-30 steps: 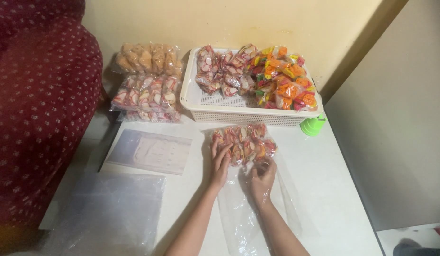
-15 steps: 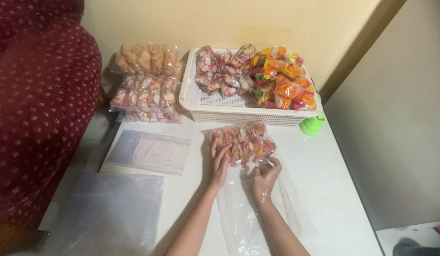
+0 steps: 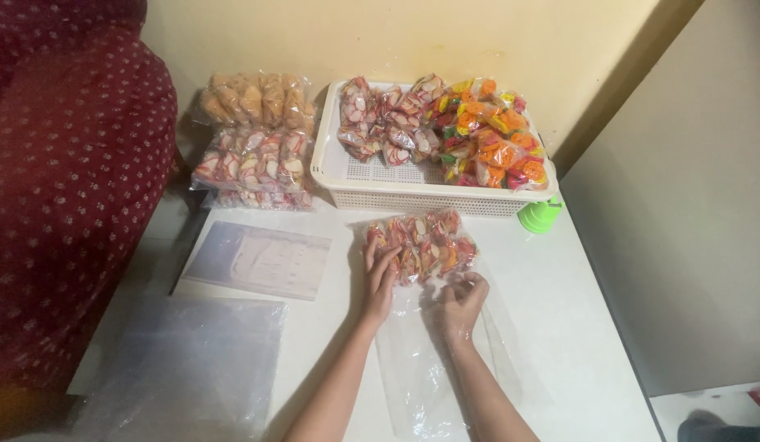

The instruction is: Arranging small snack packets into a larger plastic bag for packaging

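Left hand (image 3: 380, 274) lies flat and open on the clear bag (image 3: 433, 344) of snacks (image 3: 421, 245), just before the white basket (image 3: 396, 192); right hand (image 3: 462, 299) pinches the bag's film below the snacks.

1. A white slotted basket (image 3: 396, 195) stands at the far edge of the counter (image 3: 576, 327), against the wall.
2. Inside it, red-and-white snack packets (image 3: 388, 123) fill the left half and orange mixed packets (image 3: 494, 143) the right.
3. A green cap-like piece (image 3: 539, 217) sits just beside the basket's right corner.
4. Near the far left corner, a bag of brown snacks (image 3: 257, 98) lies behind a bag of red-and-white snacks (image 3: 253, 168).
5. A flat stack of clear bags (image 3: 261, 260) lies left of centre; another clear sheet pile (image 3: 192, 364) covers the near left corner.
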